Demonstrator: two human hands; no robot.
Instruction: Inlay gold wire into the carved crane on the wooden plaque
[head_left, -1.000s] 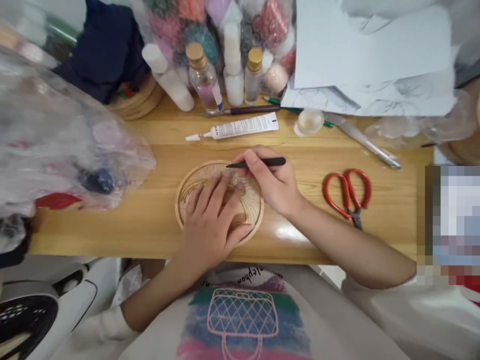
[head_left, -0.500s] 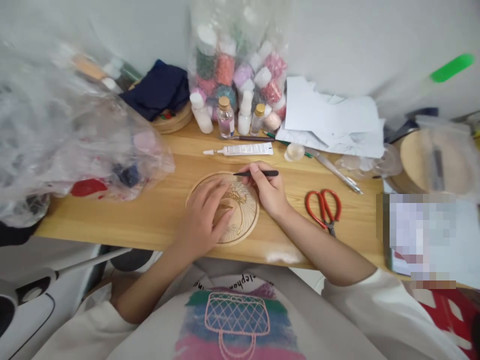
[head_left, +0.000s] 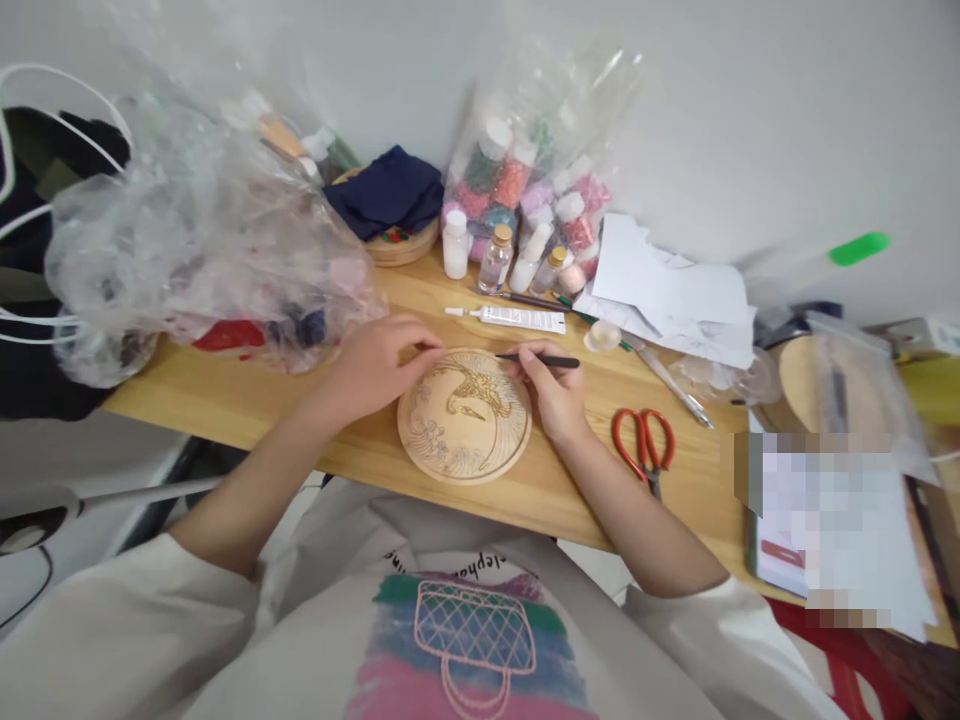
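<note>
Wooden disc (head_left: 469, 432), more exposed; left hand (head_left: 381, 364) drawn back, near its rim

The round board (head_left: 457, 435) is pale tan with gold line-work (head_left: 491, 396) towards one o'clock, grey curls (head_left: 436, 444) at eight and fine rays (head_left: 515, 412) at three; the slender tool (head_left: 559, 362) at two o'clock is black.

Below the desk's (head_left: 574, 490) near edge, black lettering (head_left: 484, 566) on the shirt (head_left: 465, 640) gives "elephan" and, apart from it, what looks like "ing". Print on the white tube (head_left: 522, 319), toward the far edge, is too small to read.
</note>
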